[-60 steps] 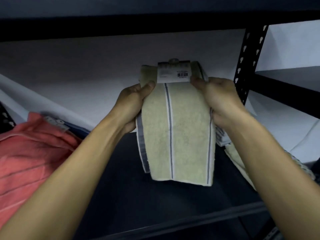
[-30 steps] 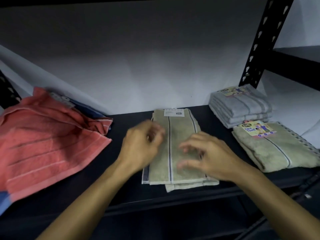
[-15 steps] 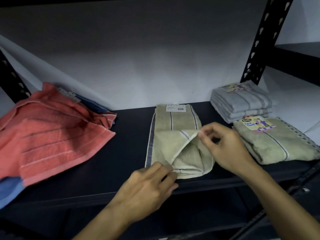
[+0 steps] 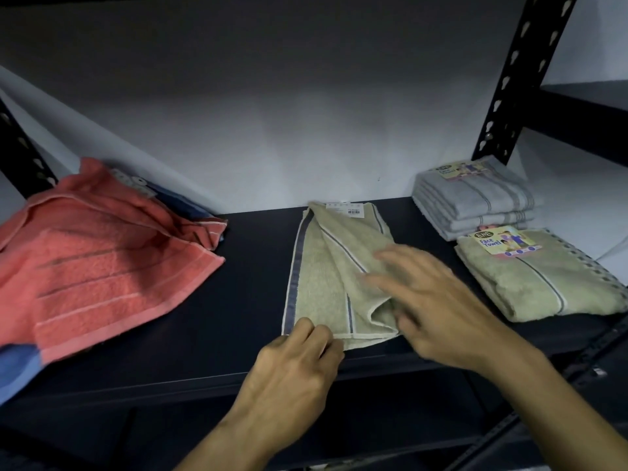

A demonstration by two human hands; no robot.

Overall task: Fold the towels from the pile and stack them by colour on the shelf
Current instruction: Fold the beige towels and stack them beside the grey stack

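Two stacks, grey towels point(image 4: 475, 198) and a green towel point(image 4: 543, 283), sit folded; the left hand point(image 4: 292, 365) pins the half-folded green towel point(image 4: 326, 277), the right hand point(image 4: 431, 300) lies flat, its grip loose; the salmon pile point(image 4: 98, 263) waits.

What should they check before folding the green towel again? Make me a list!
1. Green towel lies on the shelf: ok.
2. Left hand touches its near corner: ok; whether it pinches the corner, cannot tell.
3. Right hand flat on the towel, fingers spread: ok, though blurred.
4. Towel smooth: not ok, a fold gapes open at the near right edge.
5. Green stack at right ready to take it: ok.
6. Grey stack kept apart from green: ok.
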